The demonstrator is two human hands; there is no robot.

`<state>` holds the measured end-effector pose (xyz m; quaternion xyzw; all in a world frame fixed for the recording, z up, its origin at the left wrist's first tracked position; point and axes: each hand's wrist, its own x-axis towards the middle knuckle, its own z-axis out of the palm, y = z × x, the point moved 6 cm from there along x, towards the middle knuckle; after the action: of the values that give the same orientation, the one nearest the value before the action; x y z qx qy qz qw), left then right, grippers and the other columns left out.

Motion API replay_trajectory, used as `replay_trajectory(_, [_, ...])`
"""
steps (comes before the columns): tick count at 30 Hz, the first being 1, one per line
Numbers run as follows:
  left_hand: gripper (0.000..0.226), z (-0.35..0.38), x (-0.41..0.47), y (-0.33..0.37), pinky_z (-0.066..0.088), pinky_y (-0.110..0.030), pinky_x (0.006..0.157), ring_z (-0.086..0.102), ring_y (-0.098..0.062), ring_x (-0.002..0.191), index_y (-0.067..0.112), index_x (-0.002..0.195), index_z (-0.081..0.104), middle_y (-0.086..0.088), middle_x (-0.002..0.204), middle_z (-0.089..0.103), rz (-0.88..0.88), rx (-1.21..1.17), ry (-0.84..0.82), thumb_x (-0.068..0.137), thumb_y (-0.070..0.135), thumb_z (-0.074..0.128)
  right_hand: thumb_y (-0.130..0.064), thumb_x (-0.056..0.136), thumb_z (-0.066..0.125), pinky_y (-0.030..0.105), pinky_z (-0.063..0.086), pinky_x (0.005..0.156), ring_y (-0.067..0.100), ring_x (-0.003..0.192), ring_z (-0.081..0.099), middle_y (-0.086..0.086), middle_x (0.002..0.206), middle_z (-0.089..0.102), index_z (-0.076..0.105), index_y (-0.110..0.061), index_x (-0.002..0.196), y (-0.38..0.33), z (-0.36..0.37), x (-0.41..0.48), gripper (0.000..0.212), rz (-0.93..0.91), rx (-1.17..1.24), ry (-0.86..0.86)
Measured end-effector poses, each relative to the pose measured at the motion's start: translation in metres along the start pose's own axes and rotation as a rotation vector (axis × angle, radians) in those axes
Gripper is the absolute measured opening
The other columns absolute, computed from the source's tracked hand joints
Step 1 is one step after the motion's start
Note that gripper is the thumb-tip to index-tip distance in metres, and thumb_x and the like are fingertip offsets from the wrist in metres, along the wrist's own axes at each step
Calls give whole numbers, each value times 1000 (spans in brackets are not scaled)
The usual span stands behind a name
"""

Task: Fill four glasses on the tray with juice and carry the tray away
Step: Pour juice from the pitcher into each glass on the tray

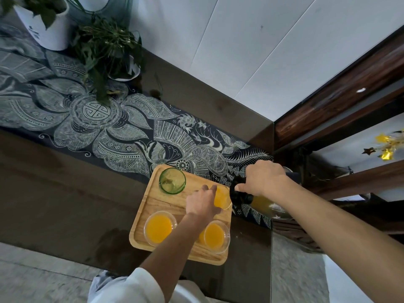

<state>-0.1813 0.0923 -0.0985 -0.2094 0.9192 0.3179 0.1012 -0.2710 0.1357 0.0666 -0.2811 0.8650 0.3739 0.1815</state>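
Note:
A wooden tray (157,200) lies on the dark table near its right end. On it stand an empty green glass (172,180) at the far left and three glasses holding orange juice: near left (159,228), near right (215,236) and far right (222,199). My left hand (202,202) is wrapped around the far-right glass. My right hand (265,179) grips the black top of a juice jug (269,206), which is tilted over just right of the tray. The jug's body is partly hidden under my right forearm.
A dark patterned runner (98,119) crosses the table. Two potted plants (109,51) stand at the far left by the white wall. A dark wooden shelf unit (338,106) rises at the right. The table's end and the floor (293,270) lie right of the tray.

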Motion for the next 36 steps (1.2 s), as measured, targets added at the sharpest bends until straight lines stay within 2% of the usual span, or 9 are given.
replay_trajectory(6, [75, -2, -2, 1, 53, -39, 72, 67, -31, 102, 26, 143, 43, -4, 121, 61, -2, 15, 1, 81, 51, 77, -73, 86, 53, 37, 42, 71, 28, 105, 60, 4, 105, 60, 63, -17, 114, 6, 7, 3, 63, -15, 31, 11])
replay_trajectory(9, [79, -3, -3, 2, 53, -39, 74, 66, -32, 105, 29, 146, 41, -4, 123, 60, -14, 17, 0, 81, 53, 77, -77, 84, 53, 38, 45, 74, 30, 109, 59, 7, 116, 62, 61, -16, 113, 14, 19, 7, 68, -15, 98, 21])
replay_trajectory(11, [81, -3, -3, 2, 53, -41, 79, 64, -33, 109, 30, 148, 38, -5, 126, 59, -24, 14, -13, 81, 54, 76, -80, 81, 52, 38, 48, 76, 30, 106, 60, 8, 115, 62, 57, -18, 98, 22, 30, 10, 65, -19, 162, 28])
replay_trajectory(19, [91, -7, -5, 8, 55, -41, 79, 65, -30, 107, 30, 153, 29, -3, 127, 59, -58, 34, -29, 80, 61, 74, -91, 71, 46, 33, 37, 52, 18, 65, 58, 0, 61, 50, 43, -16, 56, 67, 82, 24, 77, 13, 526, 14])
replay_trajectory(21, [92, -18, -10, 5, 55, -37, 76, 65, -25, 105, 32, 157, 24, 0, 128, 59, -61, -7, 30, 83, 63, 69, -94, 68, 43, 35, 43, 55, 17, 52, 56, -3, 47, 46, 40, -16, 49, 80, 93, 28, 81, -9, 578, -1])
replay_trajectory(23, [80, -39, -21, -2, 55, -29, 70, 66, -14, 93, 32, 153, 37, 7, 124, 63, -44, -106, 154, 85, 63, 67, -99, 62, 40, 35, 48, 60, 15, 42, 53, -4, 40, 42, 39, -16, 48, 92, 101, 31, 83, -21, 648, 3])
replay_trajectory(26, [60, -76, -42, -32, 50, -23, 61, 57, -4, 73, 29, 136, 60, 14, 104, 65, -32, -280, 389, 84, 54, 74, -95, 66, 42, 31, 35, 50, 14, 37, 43, 0, 43, 37, 38, -16, 51, 104, 93, 34, 81, -65, 706, 67])
replay_trajectory(30, [71, -103, -58, -94, 52, -41, 82, 58, -25, 103, 25, 133, 62, 3, 111, 66, -150, -132, 522, 73, 55, 83, -87, 77, 41, 32, 32, 48, 17, 39, 44, 3, 42, 35, 33, -17, 43, 101, 53, 35, 78, -190, 625, 233])
replay_trajectory(36, [113, -97, -48, -125, 38, -53, 108, 36, -31, 138, 30, 156, 31, 1, 157, 39, -267, -48, 229, 63, 70, 82, -91, 76, 38, 34, 43, 53, 16, 56, 51, -1, 51, 50, 44, -23, 51, 46, -15, 46, 73, -400, 338, 408])
